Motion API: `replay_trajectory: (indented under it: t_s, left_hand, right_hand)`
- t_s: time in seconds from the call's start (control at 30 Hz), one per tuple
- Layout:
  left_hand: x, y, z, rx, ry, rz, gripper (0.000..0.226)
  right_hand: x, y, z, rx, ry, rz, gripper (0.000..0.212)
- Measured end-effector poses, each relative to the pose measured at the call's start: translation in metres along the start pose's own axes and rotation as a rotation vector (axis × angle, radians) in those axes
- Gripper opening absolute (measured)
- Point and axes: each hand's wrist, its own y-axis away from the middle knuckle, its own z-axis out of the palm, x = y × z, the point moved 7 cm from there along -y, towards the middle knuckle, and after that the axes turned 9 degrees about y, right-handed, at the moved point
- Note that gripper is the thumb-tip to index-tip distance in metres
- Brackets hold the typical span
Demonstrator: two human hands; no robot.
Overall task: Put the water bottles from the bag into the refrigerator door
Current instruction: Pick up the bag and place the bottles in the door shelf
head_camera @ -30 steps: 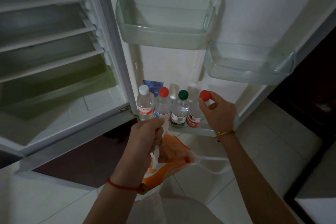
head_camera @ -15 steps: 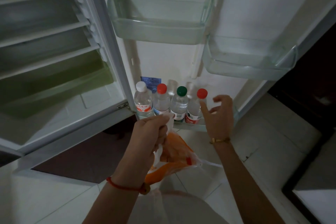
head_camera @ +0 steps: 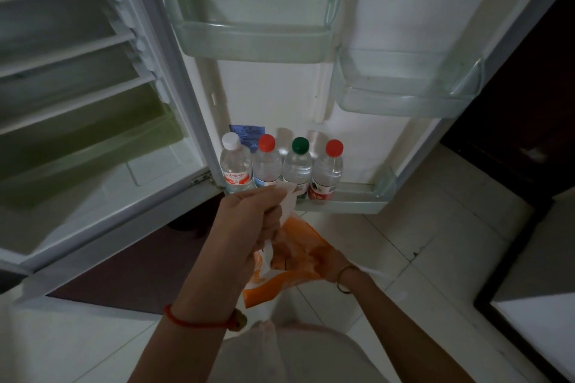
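Left hand [head_camera: 249,221] fist clamps orange-white plastic bag [head_camera: 280,281] below four-bottle bottom door shelf [head_camera: 357,200]; right hand [head_camera: 306,253] inside, fingers hidden, probably fetching another.

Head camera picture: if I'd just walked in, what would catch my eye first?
Probably the four water bottles in a row on the bottom door shelf, caps white, red, green and red. Next, low in the middle, the left hand gripping the orange and white bag while the right hand reaches inside it.
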Motion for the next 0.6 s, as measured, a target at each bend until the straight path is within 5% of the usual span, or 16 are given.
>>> replay_trajectory:
  t_s: [0.07,0.17,0.23,0.27,0.33,0.4,0.5,0.6]
  left_hand:
    - [-0.001,0.002,-0.001,-0.004,0.007,0.000,0.027]
    - [0.001,0.006,-0.003,0.003,0.014,0.007,0.021]
    - [0.001,0.007,-0.006,0.008,0.009,0.002,0.029]
    - [0.001,0.008,-0.007,0.011,0.008,0.000,0.034]
    - [0.001,0.008,-0.010,0.015,0.016,-0.002,0.037]
    - [0.002,0.009,-0.011,0.014,0.027,0.003,0.027]
    - [0.004,0.007,-0.016,0.026,0.023,0.015,0.013]
    - [0.003,0.002,-0.024,0.045,0.039,0.026,0.036]
  right_hand:
    - [-0.032,0.015,-0.018,-0.065,0.024,-0.132,0.044]
    - [-0.071,0.033,-0.032,-0.096,-0.320,-0.294,0.038]
    - [-0.056,0.000,-0.009,0.018,0.106,-0.288,0.034]
    - [-0.041,-0.010,0.015,-0.221,0.122,-0.158,0.037]
    - [-0.013,-0.034,0.033,-0.001,0.409,-0.098,0.048]
    - [-0.006,-0.037,0.040,-0.004,0.398,-0.002,0.066]
    - [-0.007,-0.034,0.032,0.172,0.391,-0.033,0.044]
    - [-0.011,-0.031,0.028,0.156,0.290,-0.063,0.046]
